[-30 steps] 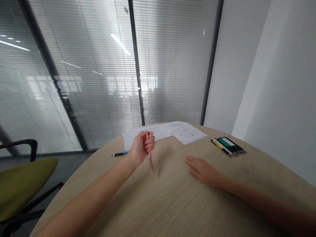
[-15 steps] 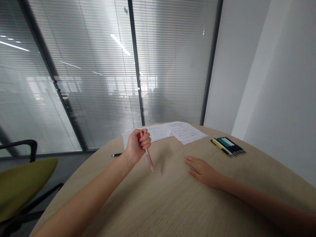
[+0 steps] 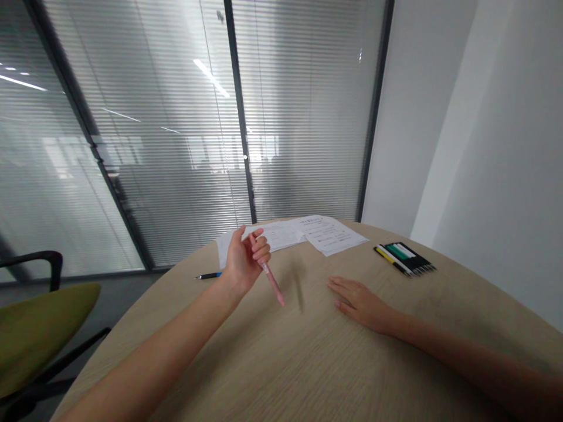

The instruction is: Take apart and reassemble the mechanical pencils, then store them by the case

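Observation:
Raised above the wooden table (image 3: pixel 281 363), my left hand (image 3: pixel 246 258) has its fingers curled round a pink pen (image 3: pixel 273 283). The pen slants down to the right, its lower end off the tabletop. Thumb and index finger are lifted away while the other fingers hold the barrel. My right hand (image 3: pixel 361 305) lies flat on the table with its fingers stretched out, holding nothing. Behind my left wrist lies a pen with a blue and black barrel (image 3: pixel 210 275), partly hidden by that wrist.
Printed paper sheets (image 3: pixel 334 235) lie at the table's far edge. A row of several pens (image 3: pixel 404 258), black, white, green and yellow, lies beyond my right hand. A green office chair (image 3: pixel 44 316) stands at the left; a blinds-covered glass partition (image 3: pixel 303 117) rises behind.
My left thumb and index finger have loosened from the pink pen and lifted. The pen's lower end has swung to the right. My right hand stays in place.

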`<state>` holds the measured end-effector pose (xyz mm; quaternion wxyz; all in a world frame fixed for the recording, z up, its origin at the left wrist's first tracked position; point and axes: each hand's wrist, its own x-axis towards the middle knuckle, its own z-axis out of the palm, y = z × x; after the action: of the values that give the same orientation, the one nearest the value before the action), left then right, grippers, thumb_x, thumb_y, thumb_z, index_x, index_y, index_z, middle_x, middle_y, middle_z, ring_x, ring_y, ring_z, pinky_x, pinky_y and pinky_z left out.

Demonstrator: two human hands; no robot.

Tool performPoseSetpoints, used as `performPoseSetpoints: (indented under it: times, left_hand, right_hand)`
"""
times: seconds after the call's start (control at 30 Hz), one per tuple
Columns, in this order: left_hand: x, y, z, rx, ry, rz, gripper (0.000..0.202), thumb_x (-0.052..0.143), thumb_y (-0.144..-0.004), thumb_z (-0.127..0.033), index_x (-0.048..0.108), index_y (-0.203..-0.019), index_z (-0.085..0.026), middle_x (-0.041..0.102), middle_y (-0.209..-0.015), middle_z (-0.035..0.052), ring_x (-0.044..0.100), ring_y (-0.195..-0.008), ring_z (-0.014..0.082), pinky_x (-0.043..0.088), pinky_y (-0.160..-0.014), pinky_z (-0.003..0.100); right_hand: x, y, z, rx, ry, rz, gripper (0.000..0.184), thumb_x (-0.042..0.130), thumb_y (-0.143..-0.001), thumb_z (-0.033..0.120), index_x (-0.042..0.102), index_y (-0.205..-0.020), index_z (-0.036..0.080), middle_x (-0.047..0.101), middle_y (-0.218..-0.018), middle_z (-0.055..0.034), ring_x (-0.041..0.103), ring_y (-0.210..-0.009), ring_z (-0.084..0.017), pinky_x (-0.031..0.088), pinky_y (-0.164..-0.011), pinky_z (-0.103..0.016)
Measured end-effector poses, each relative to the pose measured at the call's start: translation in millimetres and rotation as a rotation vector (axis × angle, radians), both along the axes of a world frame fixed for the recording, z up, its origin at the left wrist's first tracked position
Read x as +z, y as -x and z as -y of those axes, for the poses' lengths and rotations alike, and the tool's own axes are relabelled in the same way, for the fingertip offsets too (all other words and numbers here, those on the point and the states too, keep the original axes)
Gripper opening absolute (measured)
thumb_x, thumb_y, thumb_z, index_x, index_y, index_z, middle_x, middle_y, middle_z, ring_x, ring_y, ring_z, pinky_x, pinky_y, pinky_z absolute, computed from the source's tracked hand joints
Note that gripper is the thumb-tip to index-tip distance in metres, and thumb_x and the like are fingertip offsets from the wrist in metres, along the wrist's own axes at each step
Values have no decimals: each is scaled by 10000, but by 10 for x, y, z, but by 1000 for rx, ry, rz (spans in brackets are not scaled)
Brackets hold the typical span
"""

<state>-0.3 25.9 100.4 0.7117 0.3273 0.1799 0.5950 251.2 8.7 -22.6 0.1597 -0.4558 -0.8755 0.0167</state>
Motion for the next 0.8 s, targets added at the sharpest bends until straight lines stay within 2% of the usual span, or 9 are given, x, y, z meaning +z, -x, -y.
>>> performPoseSetpoints:
  times: [0.07, 0.13, 0.23, 0.33, 0.53, 0.7, 0.8]
  left_hand:
    - [7, -53, 36, 24, 12, -6, 209, 363, -755, -269, 494, -660, -137, 298, -428, -62, 311, -331, 60, 299, -320, 160]
    - [0, -118, 76, 39, 27, -36, 127, 373, -738, -140, 491, -691, -133, 350, -454, -47, 376, -370, 65, 362, -368, 165]
    - [-41, -228, 140, 71, 80, -97, 187, 349, -729, 0, 493, -778, -110, 442, -503, -19, 466, -433, 66, 436, -444, 160]
    - [-106, -332, 190, 123, 124, -136, 189, 347, -764, 17, 483, -822, -100, 541, -595, 35, 558, -536, 86, 488, -527, 167]
    - [-246, -436, 215, 109, 177, -92, 220, 332, -794, 20, 445, -665, -118, 612, -771, 119, 616, -750, 147, 518, -662, 208]
    - [-402, -443, 170, 87, 121, -118, 205, 382, -787, 1, 464, -645, -122, 629, -830, 130, 607, -818, 160, 507, -693, 209]
    - [-526, -400, 91, 51, 73, -203, 125, 435, -782, -43, 526, -722, -104, 632, -843, 137, 604, -817, 159, 491, -711, 219]
  right_hand:
    - [-10, -3, -6, 9, -12, -8, 462, 314, -825, 370, 420, -1207, 133, 390, -1273, -106, 336, -1169, -188, 259, -966, -365]
    - [-9, -2, -3, 16, -35, -32, 442, 309, -828, 368, 434, -1193, 151, 417, -1256, -98, 358, -1151, -188, 270, -954, -364]
    - [36, 18, 35, 21, -103, -78, 384, 306, -834, 350, 483, -1132, 184, 522, -1145, -88, 443, -1056, -190, 310, -902, -366]
    - [122, 65, 120, 61, -172, -89, 336, 283, -846, 322, 547, -1001, 185, 595, -960, -82, 500, -922, -190, 333, -826, -366]
    - [210, 222, 342, 170, -163, -157, 385, 189, -867, 340, 530, -786, 183, 576, -743, -53, 504, -730, -158, 350, -705, -311]
    - [166, 296, 426, -3, -100, -301, 385, 184, -868, 373, 474, -689, 195, 549, -678, -34, 487, -664, -147, 371, -632, -277]
    - [154, 268, 382, -77, -21, -372, 361, 208, -859, 378, 436, -643, 201, 529, -644, -19, 480, -623, -137, 373, -594, -262]
